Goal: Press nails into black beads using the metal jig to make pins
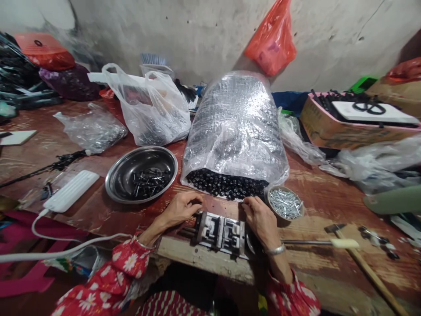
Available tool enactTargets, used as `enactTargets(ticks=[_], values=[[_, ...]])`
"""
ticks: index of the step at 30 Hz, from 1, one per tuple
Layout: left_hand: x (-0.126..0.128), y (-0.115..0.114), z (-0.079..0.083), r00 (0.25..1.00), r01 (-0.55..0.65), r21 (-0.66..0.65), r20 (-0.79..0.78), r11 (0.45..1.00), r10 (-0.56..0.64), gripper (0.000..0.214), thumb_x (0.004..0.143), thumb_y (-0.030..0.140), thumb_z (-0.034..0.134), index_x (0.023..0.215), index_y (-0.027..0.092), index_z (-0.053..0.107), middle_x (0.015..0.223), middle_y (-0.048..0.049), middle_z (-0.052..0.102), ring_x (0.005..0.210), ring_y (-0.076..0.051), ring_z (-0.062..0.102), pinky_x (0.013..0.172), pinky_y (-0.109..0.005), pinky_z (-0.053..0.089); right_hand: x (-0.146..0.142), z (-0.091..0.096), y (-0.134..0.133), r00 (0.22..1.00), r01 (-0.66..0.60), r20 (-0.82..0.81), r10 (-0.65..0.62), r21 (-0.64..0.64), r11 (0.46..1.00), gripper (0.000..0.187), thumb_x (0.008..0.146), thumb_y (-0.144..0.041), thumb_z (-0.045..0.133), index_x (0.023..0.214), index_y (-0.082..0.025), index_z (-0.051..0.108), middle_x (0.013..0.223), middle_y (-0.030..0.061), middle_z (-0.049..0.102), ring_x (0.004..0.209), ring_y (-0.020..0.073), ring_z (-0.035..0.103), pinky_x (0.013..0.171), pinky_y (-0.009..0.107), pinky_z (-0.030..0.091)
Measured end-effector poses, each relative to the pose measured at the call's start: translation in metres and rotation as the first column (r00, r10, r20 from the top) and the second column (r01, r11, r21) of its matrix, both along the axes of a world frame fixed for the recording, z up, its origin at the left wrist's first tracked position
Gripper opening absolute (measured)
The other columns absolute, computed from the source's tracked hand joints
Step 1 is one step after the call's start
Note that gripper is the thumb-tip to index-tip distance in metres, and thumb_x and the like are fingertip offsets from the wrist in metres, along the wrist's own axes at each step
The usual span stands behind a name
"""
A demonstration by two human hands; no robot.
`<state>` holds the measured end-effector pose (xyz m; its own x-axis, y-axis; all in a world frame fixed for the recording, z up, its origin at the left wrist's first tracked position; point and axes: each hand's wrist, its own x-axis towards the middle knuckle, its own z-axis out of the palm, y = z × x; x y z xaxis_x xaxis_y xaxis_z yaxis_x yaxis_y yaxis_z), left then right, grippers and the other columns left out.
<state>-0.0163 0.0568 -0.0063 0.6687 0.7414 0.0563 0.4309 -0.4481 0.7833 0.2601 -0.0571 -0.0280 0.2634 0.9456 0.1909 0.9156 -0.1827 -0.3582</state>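
A small metal press fixture (221, 232) is fixed at the table's front edge. My left hand (180, 207) rests just left of it, fingers curled in a pinch towards the fixture's top; what it holds is too small to see. My right hand (259, 216) lies at the fixture's right side, fingers bent down by the pile of black beads (226, 184) spilling from a big clear plastic bag (235, 127). A small round tin of silver nails (284, 202) stands right beside my right hand.
A steel bowl (141, 174) with black assembled pins sits at the left. A white power strip (70, 191), a hammer (358, 252), a lever handle (315, 242), plastic bags (151, 105) and a cardboard box (355, 120) surround the wooden table (329, 272).
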Motion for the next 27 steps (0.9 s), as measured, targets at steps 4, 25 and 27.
enactTargets(ticks=[4,25,27], values=[[-0.001,-0.011,0.003,0.991,-0.037,-0.086,0.124,0.996,0.048,0.02,0.091,0.024,0.062,0.101,0.015,0.076,0.086,-0.0019,0.071,0.063,-0.009,0.052,0.059,-0.021,0.037,-0.001,0.002,-0.005,1.0,-0.021,-0.02,0.021,-0.001,1.0,0.019,0.101,-0.028,0.048,0.093,-0.024,0.064,0.092,0.0004,0.065,0.077,0.0152,0.059,0.066,0.029,0.035],[0.011,-0.046,0.005,0.972,0.105,0.199,0.189,0.974,-0.143,0.02,0.091,0.014,0.06,0.105,0.017,0.074,0.094,-0.007,0.068,0.088,-0.017,0.065,0.078,-0.027,0.052,-0.017,0.012,-0.036,0.944,-0.03,-0.31,0.112,0.257,0.966,0.017,0.102,-0.034,0.053,0.11,-0.022,0.063,0.107,0.0074,0.068,0.098,0.0226,0.063,0.087,0.037,0.049],[0.012,-0.047,0.003,0.98,0.124,0.252,0.12,0.96,-0.158,0.023,0.091,0.013,0.057,0.107,0.017,0.074,0.095,-0.0075,0.065,0.087,-0.017,0.064,0.077,-0.027,0.052,-0.025,0.015,-0.045,0.951,-0.063,-0.272,0.147,0.296,0.953,0.015,0.102,-0.031,0.055,0.112,-0.023,0.063,0.107,0.0071,0.068,0.1,0.0235,0.061,0.089,0.039,0.049]])
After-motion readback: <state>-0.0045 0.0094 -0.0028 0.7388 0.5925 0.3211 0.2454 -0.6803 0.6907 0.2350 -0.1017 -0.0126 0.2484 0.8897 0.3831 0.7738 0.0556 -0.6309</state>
